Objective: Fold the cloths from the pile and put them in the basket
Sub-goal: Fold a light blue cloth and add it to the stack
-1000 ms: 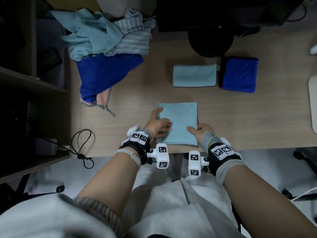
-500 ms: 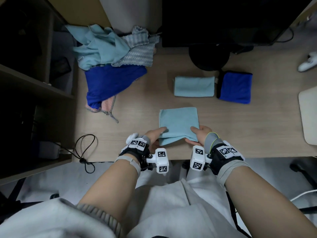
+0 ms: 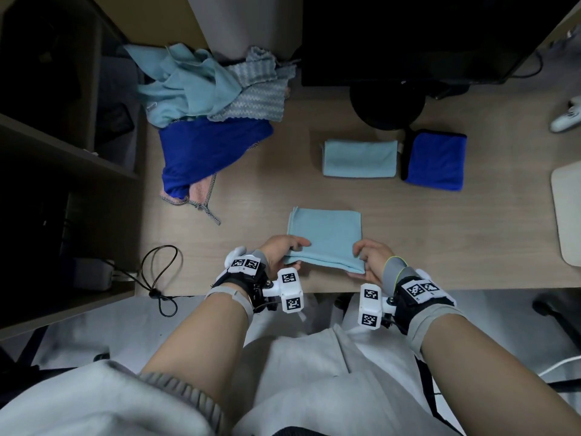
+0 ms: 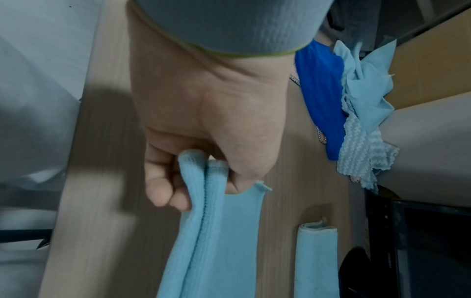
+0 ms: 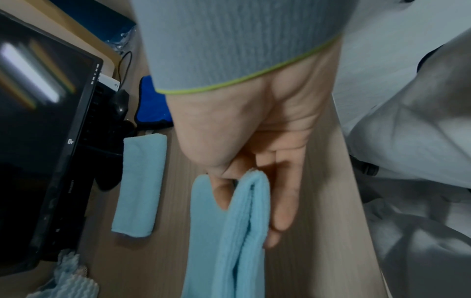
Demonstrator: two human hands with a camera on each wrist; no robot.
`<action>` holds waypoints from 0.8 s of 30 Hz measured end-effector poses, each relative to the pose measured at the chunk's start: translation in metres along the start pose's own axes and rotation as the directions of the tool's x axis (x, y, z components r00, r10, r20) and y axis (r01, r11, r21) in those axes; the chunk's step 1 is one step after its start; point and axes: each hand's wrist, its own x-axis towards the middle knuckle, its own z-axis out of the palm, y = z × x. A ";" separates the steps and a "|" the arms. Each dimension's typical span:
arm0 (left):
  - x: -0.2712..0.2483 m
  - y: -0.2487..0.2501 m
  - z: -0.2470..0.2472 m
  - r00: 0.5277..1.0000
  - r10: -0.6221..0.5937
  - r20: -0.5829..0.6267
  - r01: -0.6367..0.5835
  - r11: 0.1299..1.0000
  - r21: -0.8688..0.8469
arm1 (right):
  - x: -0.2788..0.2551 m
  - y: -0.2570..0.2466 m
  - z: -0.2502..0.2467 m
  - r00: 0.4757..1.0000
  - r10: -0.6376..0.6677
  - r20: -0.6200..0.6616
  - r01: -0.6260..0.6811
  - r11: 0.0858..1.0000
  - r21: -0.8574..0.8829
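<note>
A light blue cloth [image 3: 325, 234], folded into a near square, lies at the desk's front edge. My left hand [image 3: 294, 253] pinches its near left corner and my right hand [image 3: 360, 260] pinches its near right corner. Together they hold the near edge lifted off the desk. In the left wrist view the thumb and curled fingers [image 4: 163, 193] clamp the doubled edge of the cloth [image 4: 224, 242]. The right wrist view shows the cloth [image 5: 229, 242] pinched the same way. The unfolded pile [image 3: 204, 105] sits at the back left. No basket is in view.
A folded light blue cloth [image 3: 360, 158] and a folded dark blue cloth [image 3: 435, 160] lie side by side behind the one I hold. A monitor stand [image 3: 388, 105] is at the back. A white rounded object [image 3: 569, 215] is at the right edge, a shelf unit [image 3: 63, 152] at the left.
Both hands went from lying flat on the cloth's near end to pinching its near corners. The near edge is now lifted off the desk.
</note>
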 end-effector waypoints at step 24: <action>0.012 -0.006 0.007 0.992 0.091 -0.088 -0.095 0.994 -0.045 | 0.031 0.010 -0.015 0.985 0.133 -0.108 -0.130 0.991 0.036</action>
